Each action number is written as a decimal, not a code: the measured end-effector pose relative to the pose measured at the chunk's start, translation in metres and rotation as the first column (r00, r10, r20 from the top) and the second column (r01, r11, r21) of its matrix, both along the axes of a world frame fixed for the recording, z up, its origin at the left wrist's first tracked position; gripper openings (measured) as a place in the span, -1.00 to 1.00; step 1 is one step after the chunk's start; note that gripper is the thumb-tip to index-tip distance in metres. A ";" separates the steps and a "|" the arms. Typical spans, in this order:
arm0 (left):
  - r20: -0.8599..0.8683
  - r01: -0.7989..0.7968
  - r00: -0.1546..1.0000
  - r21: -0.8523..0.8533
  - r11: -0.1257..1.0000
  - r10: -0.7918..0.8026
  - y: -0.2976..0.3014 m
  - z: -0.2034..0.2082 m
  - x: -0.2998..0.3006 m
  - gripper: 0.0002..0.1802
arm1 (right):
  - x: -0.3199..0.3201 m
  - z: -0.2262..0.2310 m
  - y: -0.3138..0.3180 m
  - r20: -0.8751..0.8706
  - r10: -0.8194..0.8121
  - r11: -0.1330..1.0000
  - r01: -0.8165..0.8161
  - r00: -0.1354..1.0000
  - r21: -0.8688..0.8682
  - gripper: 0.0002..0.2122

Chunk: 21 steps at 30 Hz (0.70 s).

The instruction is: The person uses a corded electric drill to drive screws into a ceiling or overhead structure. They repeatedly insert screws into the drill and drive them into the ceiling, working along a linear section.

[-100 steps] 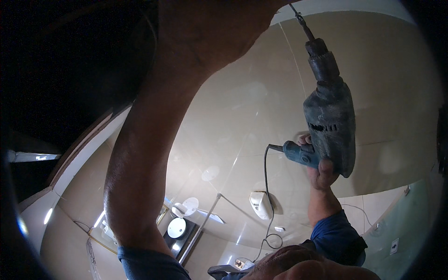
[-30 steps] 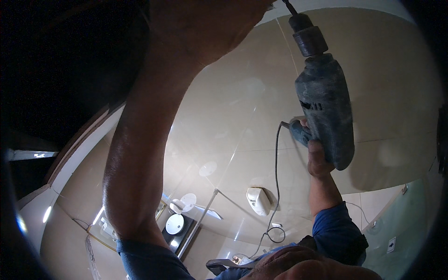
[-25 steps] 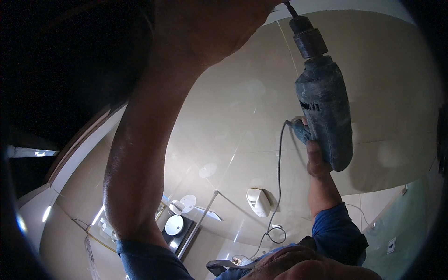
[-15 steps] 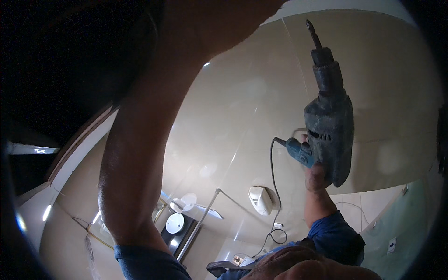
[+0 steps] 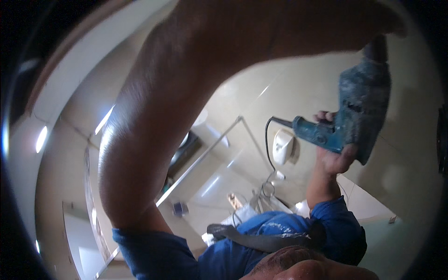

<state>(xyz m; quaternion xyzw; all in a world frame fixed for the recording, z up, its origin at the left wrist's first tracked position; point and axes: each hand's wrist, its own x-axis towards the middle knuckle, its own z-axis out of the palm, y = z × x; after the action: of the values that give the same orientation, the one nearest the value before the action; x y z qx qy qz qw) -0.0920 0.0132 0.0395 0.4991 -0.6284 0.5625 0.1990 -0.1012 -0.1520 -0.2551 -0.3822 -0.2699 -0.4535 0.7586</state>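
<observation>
My right hand [image 5: 339, 159] grips the rear handle of a dusty blue-green corded power drill [image 5: 364, 98], its fingers wrapped around the handle. The drill points upward, tilted slightly right. Its black cord [image 5: 267, 144] leaves the handle and hangs down on the left. My left arm arches across the top of the view, and my left hand [image 5: 368, 21] lies in dark shade over the drill's front end. Its fingers cannot be made out, nor whether it touches the drill. The chuck and bit are mostly hidden behind it.
Beyond the drill is a glossy beige wall [image 5: 298, 88] with a white wall-mounted unit [image 5: 282, 147]. A metal rail [image 5: 205, 151] slants behind my left arm. Pale green glass [image 5: 389, 247] stands at lower right. A dark strap [image 5: 261, 240] crosses my blue shirt.
The drill has shifted right, with my right hand still around its handle. My left arm has swung right across the top, now covering the bit. The whole view has tilted.
</observation>
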 end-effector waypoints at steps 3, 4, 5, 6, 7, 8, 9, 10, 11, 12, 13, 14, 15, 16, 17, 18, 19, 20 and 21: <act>-0.167 -0.264 0.948 0.070 0.962 0.272 0.057 -0.075 0.035 -0.58 | 0.013 -0.003 0.005 -0.014 0.069 0.993 -0.067 0.998 0.098 -0.10; -0.266 -0.235 0.929 0.121 0.965 0.259 0.079 -0.107 0.042 -0.58 | 0.016 -0.006 0.004 -0.022 0.053 0.994 -0.051 0.998 0.093 -0.08; -0.383 -0.276 0.866 0.174 0.945 0.323 0.100 -0.138 0.046 -0.57 | 0.021 -0.008 0.004 -0.065 -0.099 0.993 0.103 0.993 0.064 -0.05; -0.502 -0.292 0.774 0.257 0.921 0.385 0.123 -0.169 0.051 -0.59 | 0.025 -0.011 0.002 -0.120 -0.164 0.986 0.161 0.979 -0.036 -0.03; -0.578 -0.355 0.672 0.296 0.887 0.462 0.146 -0.201 0.047 -0.62 | 0.031 -0.014 -0.001 -0.097 -0.102 0.992 0.095 0.990 -0.080 -0.01; -0.714 -0.370 0.476 0.368 0.853 0.514 0.169 -0.233 0.039 -0.68 | 0.039 -0.019 -0.003 -0.039 0.070 0.997 -0.071 0.997 -0.036 0.01; -0.758 -0.381 0.319 0.447 0.809 0.569 0.189 -0.264 0.036 -0.71 | 0.045 -0.023 -0.009 0.021 0.255 0.967 -0.255 0.967 -0.019 0.00; -0.855 -0.344 0.105 0.448 0.825 0.508 0.209 -0.293 0.024 -0.73 | 0.052 -0.025 -0.014 0.042 0.330 0.944 -0.330 0.943 -0.008 0.00; -0.854 -0.346 -0.050 0.501 0.793 0.518 0.228 -0.321 0.014 -0.72 | 0.059 -0.029 -0.019 0.038 0.354 0.935 -0.354 0.934 -0.017 -0.01; -0.845 -0.346 -0.167 0.533 0.772 0.508 0.244 -0.347 -0.002 -0.74 | 0.064 -0.030 -0.024 0.006 0.344 0.938 -0.344 0.939 -0.037 -0.01; -0.821 -0.328 -0.300 0.567 0.755 0.486 0.259 -0.370 -0.017 -0.75 | 0.067 -0.033 -0.026 -0.004 0.359 0.931 -0.359 0.933 -0.059 -0.02; -0.804 -0.329 -0.370 0.583 0.743 0.466 0.271 -0.391 -0.033 -0.75 | 0.071 -0.033 -0.028 -0.015 0.374 0.924 -0.373 0.927 -0.082 -0.02; -0.783 -0.328 -0.436 0.598 0.731 0.445 0.279 -0.410 -0.051 -0.76 | 0.073 -0.034 -0.027 -0.026 0.387 0.916 -0.388 0.922 -0.104 -0.02; -0.741 -0.322 -0.538 0.621 0.715 0.401 0.284 -0.427 -0.068 -0.75 | 0.076 -0.031 -0.026 -0.053 0.353 0.927 -0.357 0.934 -0.118 -0.03; -0.696 -0.318 -0.623 0.642 0.698 0.357 0.287 -0.442 -0.086 -0.74 | 0.078 -0.029 -0.020 -0.080 0.282 0.953 -0.288 0.956 -0.090 -0.08; -0.670 -0.326 -0.682 0.636 0.699 0.292 0.288 -0.456 -0.102 -0.76 | 0.080 -0.026 -0.014 -0.113 0.209 0.974 -0.218 0.971 -0.065 -0.14; -0.636 -0.324 -0.723 0.657 0.681 0.270 0.287 -0.468 -0.117 -0.75 | 0.083 -0.022 -0.005 -0.150 0.138 0.988 -0.146 0.979 -0.042 -0.19; -0.639 -0.336 -0.726 0.654 0.677 0.256 0.285 -0.479 -0.129 -0.74 | 0.080 -0.021 0.004 -0.146 0.184 0.981 -0.190 0.972 -0.029 -0.28; -0.632 -0.341 -0.736 0.656 0.674 0.243 0.281 -0.488 -0.139 -0.74 | 0.078 -0.018 0.014 -0.140 0.226 0.973 -0.230 0.964 -0.017 -0.36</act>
<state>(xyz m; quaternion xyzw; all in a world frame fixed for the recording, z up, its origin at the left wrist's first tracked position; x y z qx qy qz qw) -0.2310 0.2947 -0.4490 0.9006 0.1569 -0.1171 0.3880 -0.0231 -0.1377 -0.2734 -0.3915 -0.2667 -0.3311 0.8161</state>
